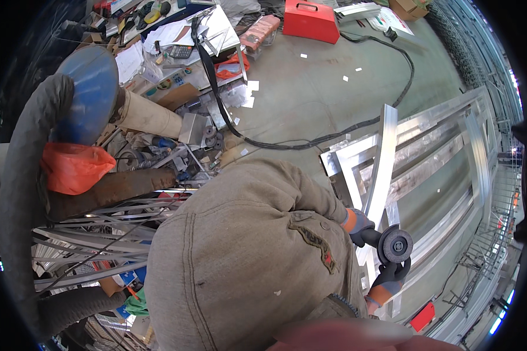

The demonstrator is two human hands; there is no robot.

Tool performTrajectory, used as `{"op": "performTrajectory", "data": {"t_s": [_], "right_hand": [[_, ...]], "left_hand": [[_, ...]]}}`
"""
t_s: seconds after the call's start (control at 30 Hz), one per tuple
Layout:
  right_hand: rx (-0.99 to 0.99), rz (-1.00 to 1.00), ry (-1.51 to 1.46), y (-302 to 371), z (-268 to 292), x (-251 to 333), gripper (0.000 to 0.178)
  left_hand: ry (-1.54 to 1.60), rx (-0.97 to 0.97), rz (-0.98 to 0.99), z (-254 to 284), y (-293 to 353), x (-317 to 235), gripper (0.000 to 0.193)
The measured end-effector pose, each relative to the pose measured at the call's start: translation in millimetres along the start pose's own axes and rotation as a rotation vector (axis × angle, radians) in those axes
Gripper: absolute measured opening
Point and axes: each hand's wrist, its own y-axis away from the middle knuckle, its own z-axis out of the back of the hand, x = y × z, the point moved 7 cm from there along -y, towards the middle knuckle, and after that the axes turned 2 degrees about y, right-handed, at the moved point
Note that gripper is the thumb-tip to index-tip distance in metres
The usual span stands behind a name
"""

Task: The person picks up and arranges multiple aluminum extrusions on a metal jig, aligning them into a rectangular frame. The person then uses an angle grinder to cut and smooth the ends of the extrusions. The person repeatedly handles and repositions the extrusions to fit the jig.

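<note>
An angle grinder with a round grey disc is held at the right of the head view, its disc face turned up toward me. My left hand, in a grey glove with an orange cuff, is closed round its dark handle. At the lower rim of the disc, my right hand in a matching glove bends its fingers against the tool; its grip is partly hidden. Just beyond the hands, a long silvery metal bar lies across a welded metal frame.
A black cable loops over the floor. Farther off are a red toolbox and a paper-strewn table. At left stand a blue disc-shaped hood, a thick hose and metal strips. A red object lies lower right.
</note>
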Motion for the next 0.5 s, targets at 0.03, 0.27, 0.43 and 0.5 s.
{"op": "performTrajectory", "data": {"t_s": [0.03, 0.27, 0.43, 0.5], "right_hand": [[0.002, 0.016, 0.017, -5.7, -6.7, 6.7, 0.055], [-0.106, 0.134, 0.304, -39.6, -37.5, 44.3, 0.051], [-0.126, 0.326, 0.447, -54.4, -57.4, 67.2, 0.049], [-0.142, 0.354, 0.451, -58.2, -63.5, 74.6, 0.049]], "left_hand": [[-0.009, -0.006, -0.015, 8.3, -1.1, 2.2, 0.067], [-0.008, -0.116, 0.053, 68.6, 7.2, 14.9, 0.065], [0.058, -0.074, 0.048, 98.2, 11.0, 17.2, 0.056], [0.024, -0.049, 0.003, 104.3, 7.2, 17.5, 0.054]]}}
